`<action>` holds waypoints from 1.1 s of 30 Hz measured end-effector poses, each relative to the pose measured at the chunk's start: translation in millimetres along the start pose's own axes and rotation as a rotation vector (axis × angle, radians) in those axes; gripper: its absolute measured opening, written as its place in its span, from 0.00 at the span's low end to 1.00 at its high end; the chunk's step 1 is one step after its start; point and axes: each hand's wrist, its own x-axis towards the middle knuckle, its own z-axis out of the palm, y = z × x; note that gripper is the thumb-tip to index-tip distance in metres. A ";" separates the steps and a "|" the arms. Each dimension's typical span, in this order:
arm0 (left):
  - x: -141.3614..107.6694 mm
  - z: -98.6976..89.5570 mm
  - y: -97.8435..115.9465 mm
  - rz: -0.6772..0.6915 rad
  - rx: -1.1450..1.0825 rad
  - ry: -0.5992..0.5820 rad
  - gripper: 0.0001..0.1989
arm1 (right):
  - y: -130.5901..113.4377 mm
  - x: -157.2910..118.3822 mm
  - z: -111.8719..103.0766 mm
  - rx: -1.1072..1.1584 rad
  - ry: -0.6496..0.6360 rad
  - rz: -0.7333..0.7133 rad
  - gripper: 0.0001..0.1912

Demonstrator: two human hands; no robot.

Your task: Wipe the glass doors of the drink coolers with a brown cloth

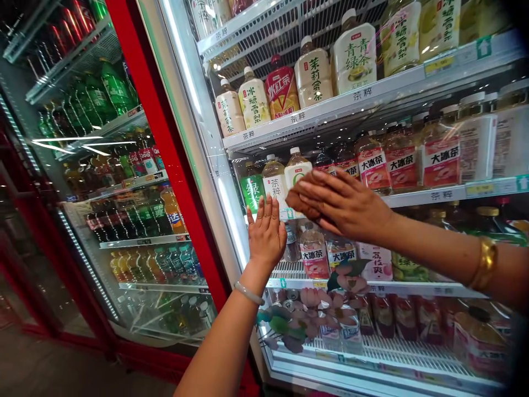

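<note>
My left hand point(266, 234) rests flat against the glass door of a drinks cooler, fingers pointing up and nothing held. A pale bangle point(249, 294) circles that wrist. My right hand point(347, 207) reaches in from the right, its fingers laid over what looks like a brown folded cloth point(294, 199) pressed to the glass. Part of the cloth is hidden under the fingers. Behind the glass, close to both hands, stand a white-labelled tea bottle point(273, 179) and a green-labelled bottle point(251, 184). A gold bangle point(486, 263) is on my right forearm.
Bottles of tea fill the shelves point(297, 117) behind the glass. A flower decal or reflection point(316, 298) shows on the lower door. To the left, past a red frame point(165, 138), another cooler holds green soda bottles point(113, 85). Dark floor point(25, 358) lies at lower left.
</note>
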 end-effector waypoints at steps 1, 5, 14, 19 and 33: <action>0.9 0.7 -1.7 0.004 0.001 0.000 0.37 | 4.1 14.4 2.3 -0.005 0.022 0.042 0.40; 2.5 1.9 -9.3 -0.055 -0.002 0.019 0.37 | -15.5 56.8 26.0 0.000 0.088 0.092 0.35; -13.4 -13.6 -39.5 -0.076 0.032 -0.079 0.40 | -22.6 25.3 26.3 0.078 0.006 -0.165 0.39; -9.8 -7.4 -47.7 -0.147 0.057 -0.020 0.39 | -17.0 86.6 37.6 0.075 0.103 0.022 0.40; -15.5 -28.4 -82.0 -0.015 0.139 -0.124 0.40 | -12.1 108.0 41.8 -0.004 0.101 -0.058 0.36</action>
